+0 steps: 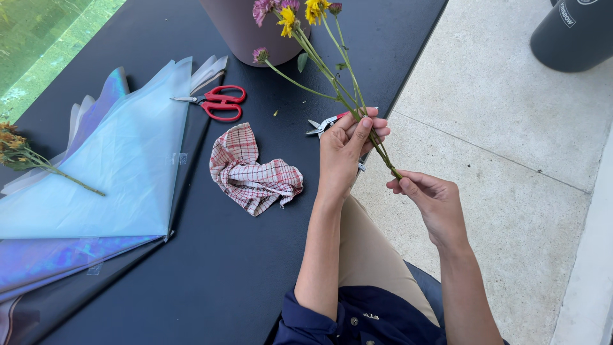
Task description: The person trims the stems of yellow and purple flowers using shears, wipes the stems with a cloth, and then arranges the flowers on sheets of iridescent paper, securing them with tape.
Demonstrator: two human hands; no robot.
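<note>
Stems (332, 76) of yellow and pink flowers rise over the desk (223, 268) edge; our left hand (348, 147) has its grip closed around their middle, and our right hand (431, 198) pinches their cut ends just below. Beside the stems, behind our left hand, lie small snips (322, 124), with a checked cloth (252, 172) and red scissors (217, 102) farther left. Pale wrapping sheets (121, 160) lie well left of the stems, a lone sprig (38, 163) on them.

Your left hand (348, 144) at frame centre, fingers curled in a pinch, your right hand (429, 195) lower right, fingertips pinched, both forearms bare.
</note>
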